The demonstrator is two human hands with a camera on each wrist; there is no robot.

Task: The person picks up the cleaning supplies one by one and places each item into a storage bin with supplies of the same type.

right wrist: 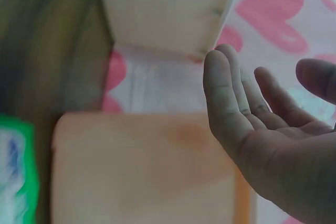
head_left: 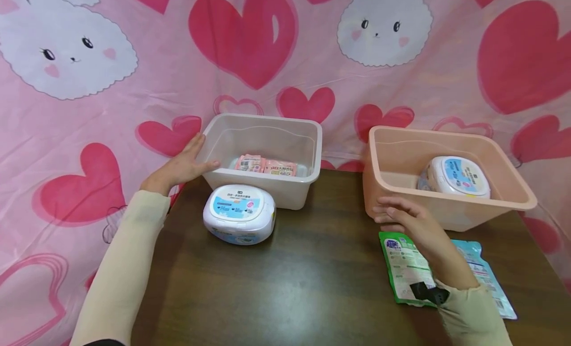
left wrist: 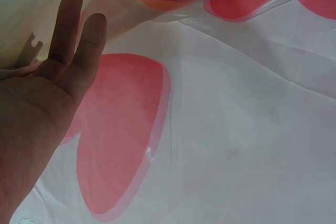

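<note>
An outstretched left hand [head_left: 180, 163] touches a pale plastic bin [head_left: 290, 191] as a loose-fingered right hand [head_left: 421, 229] hovers by a peach bin [head_left: 466, 216], glossy worktop [head_left: 303, 271] between.

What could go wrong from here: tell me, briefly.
The left hand is at the grey bin; if the bin is pulled forward, it might shove the tub standing in front.
The right hand appears above the green pouch; lowering it could drag or knock the pouch.

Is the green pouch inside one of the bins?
No, the green pouch lies on the table, in front of the peach bin.
</note>
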